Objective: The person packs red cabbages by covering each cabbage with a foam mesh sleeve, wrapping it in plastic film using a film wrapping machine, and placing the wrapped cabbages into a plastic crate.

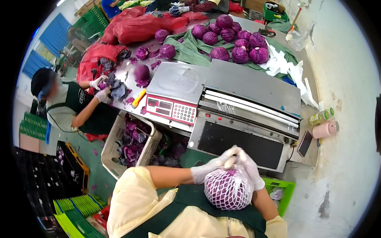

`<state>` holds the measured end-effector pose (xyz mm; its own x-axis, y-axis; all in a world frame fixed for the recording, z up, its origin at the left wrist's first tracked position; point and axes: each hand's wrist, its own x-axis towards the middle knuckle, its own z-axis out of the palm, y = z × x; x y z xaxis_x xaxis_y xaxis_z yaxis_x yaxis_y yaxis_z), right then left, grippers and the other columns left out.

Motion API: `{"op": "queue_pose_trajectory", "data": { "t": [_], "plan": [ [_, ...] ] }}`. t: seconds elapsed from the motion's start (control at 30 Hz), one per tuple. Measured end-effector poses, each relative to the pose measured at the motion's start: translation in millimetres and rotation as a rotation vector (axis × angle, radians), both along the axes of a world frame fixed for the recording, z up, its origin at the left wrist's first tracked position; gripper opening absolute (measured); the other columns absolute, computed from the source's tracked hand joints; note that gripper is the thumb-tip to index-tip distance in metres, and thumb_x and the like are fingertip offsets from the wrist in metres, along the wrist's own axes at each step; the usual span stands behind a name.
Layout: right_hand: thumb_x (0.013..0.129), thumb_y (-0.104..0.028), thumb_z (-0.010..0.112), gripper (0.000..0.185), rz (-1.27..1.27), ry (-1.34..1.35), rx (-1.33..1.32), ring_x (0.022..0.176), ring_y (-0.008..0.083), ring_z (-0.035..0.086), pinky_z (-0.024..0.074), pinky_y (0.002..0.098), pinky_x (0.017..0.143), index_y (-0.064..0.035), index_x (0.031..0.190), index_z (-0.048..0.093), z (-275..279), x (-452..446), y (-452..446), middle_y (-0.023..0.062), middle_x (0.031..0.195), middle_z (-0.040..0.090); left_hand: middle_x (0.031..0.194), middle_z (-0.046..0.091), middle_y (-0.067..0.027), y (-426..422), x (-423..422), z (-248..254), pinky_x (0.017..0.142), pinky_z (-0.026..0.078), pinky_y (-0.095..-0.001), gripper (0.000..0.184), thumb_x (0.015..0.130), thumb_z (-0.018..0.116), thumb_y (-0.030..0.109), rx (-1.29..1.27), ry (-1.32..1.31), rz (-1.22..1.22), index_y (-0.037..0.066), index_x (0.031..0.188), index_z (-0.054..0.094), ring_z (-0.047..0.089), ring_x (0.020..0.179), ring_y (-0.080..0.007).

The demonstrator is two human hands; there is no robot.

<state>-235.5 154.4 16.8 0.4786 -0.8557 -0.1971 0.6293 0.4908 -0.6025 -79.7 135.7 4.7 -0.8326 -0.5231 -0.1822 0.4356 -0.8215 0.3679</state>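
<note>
A purple cabbage (229,190) in a white foam net (239,203) is held up against my apron, in front of the wrapping machine (242,144). My left hand (214,166), in a white glove, is closed at the top of the net. On the other side, my gloved right hand (250,168) is closed on the net's gathered end as well. The fingertips of both hands meet above the cabbage, so the exact grip is partly hidden.
Left of the machine stands a scale (172,107); an orange-handled knife (139,98) lies beside it. Several cabbages (225,22) sit on green cloth behind. A co-worker (75,103) trims leaves above a white crate (151,144). A phone (304,143) and pink bottle (325,129) are right.
</note>
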Motion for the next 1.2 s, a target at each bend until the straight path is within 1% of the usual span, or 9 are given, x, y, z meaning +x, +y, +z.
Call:
{"op": "queue_pose_trajectory", "data": {
  "t": [0.13, 0.23, 0.3, 0.4, 0.47, 0.6, 0.93, 1.07, 1.2],
  "plan": [
    [0.1, -0.025, 0.043, 0.028, -0.681, 0.605, -0.048, 0.104, 0.0189, 0.057, 0.0467, 0.0371, 0.093, -0.0028, 0.115, 0.053, -9, 2, 39, 0.0122, 0.112, 0.059, 0.147, 0.039, -0.0097, -7, 47, -3, 0.113, 0.029, -0.0407, 0.088, 0.088, 0.018, 0.073, 0.145, -0.086, -0.19, 0.01, 0.149, 0.028, 0.038, 0.135, -0.0221],
    [0.089, -0.055, 0.056, 0.077, -0.381, 0.759, -0.208, 0.131, 0.0278, 0.04, 0.028, 0.0396, 0.112, -0.0056, 0.144, 0.033, 8, -10, 79, 0.0151, 0.138, 0.043, 0.147, 0.039, -0.0106, -4, 33, -9, 0.112, 0.028, -0.0441, 0.091, 0.087, 0.017, 0.075, 0.207, -0.318, -0.239, 0.008, 0.147, 0.029, 0.039, 0.134, -0.0267],
    [0.08, -0.042, 0.071, 0.088, -0.342, 1.153, -0.196, 0.134, 0.0266, 0.032, 0.0243, 0.0367, 0.113, -0.003, 0.146, 0.028, -7, -10, 112, 0.0155, 0.145, 0.033, 0.146, 0.04, -0.0109, 9, 7, -21, 0.112, 0.028, -0.0448, 0.089, 0.088, 0.016, 0.075, 0.082, -0.438, -0.361, 0.009, 0.147, 0.03, 0.039, 0.134, -0.0265],
    [0.084, -0.059, 0.06, 0.085, -0.551, 0.626, 0.027, 0.129, 0.0208, 0.041, 0.0281, 0.0364, 0.112, -0.0023, 0.142, 0.036, -57, -48, 167, 0.0129, 0.139, 0.044, 0.153, 0.027, -0.0134, 33, -37, -22, 0.112, 0.025, -0.0502, 0.086, 0.089, 0.025, 0.072, -0.046, -0.416, -0.567, 0.012, 0.151, 0.02, 0.032, 0.138, -0.0303],
    [0.096, -0.041, 0.051, 0.059, -0.818, 0.052, 0.13, 0.128, 0.0225, 0.045, 0.0345, 0.0376, 0.11, -0.005, 0.141, 0.038, -110, -61, 225, 0.012, 0.138, 0.048, 0.154, 0.022, -0.0174, 49, -73, -7, 0.111, 0.025, -0.0518, 0.084, 0.091, 0.036, 0.068, -0.215, -0.515, -0.761, 0.013, 0.152, 0.016, 0.031, 0.138, -0.0329],
    [0.097, -0.059, 0.032, 0.067, -1.353, -0.352, 0.333, 0.128, 0.0257, 0.047, 0.0356, 0.0437, 0.11, -0.0075, 0.139, 0.043, -188, -86, 338, 0.0122, 0.139, 0.048, 0.138, 0.047, -0.0197, 65, -113, -37, 0.106, 0.035, -0.0439, 0.064, 0.099, 0.04, 0.049, -0.345, -0.491, -0.99, 0.01, 0.148, 0.028, 0.047, 0.127, -0.0297],
    [0.081, -0.052, 0.069, 0.086, -2.145, 0.155, 1.101, 0.117, 0.034, 0.054, 0.0523, 0.0485, 0.088, -0.0089, 0.143, 0.028, -377, -216, 584, 0.0216, 0.135, 0.045, 0.126, 0.056, -0.0214, 107, -172, -98, 0.098, 0.043, -0.0369, 0.054, 0.101, 0.038, 0.041, -0.339, -0.95, -1.102, 0.007, 0.143, 0.037, 0.058, 0.111, -0.0271],
    [0.08, -0.056, 0.066, 0.097, -2.113, 0.531, 1.281, 0.125, 0.0363, 0.046, 0.0436, 0.0455, 0.099, -0.0096, 0.15, 0.017, -418, -247, 575, 0.0253, 0.144, 0.035, 0.125, 0.056, -0.0181, 115, -186, -100, 0.101, 0.041, -0.0383, 0.055, 0.101, 0.038, 0.044, -0.321, -1.035, -1.098, 0.01, 0.144, 0.036, 0.057, 0.11, -0.0252],
    [0.078, -0.066, 0.06, 0.098, -1.357, 1.06, 1.875, 0.127, 0.0444, 0.042, 0.0367, 0.0497, 0.104, -0.0235, 0.153, 0.013, -428, -247, 571, 0.0325, 0.14, 0.036, 0.126, 0.056, -0.0197, 107, -192, -93, 0.101, 0.041, -0.0381, 0.059, 0.099, 0.041, 0.046, -0.293, -1.006, -0.998, 0.006, 0.143, 0.037, 0.057, 0.114, -0.0263]
  ]
}}
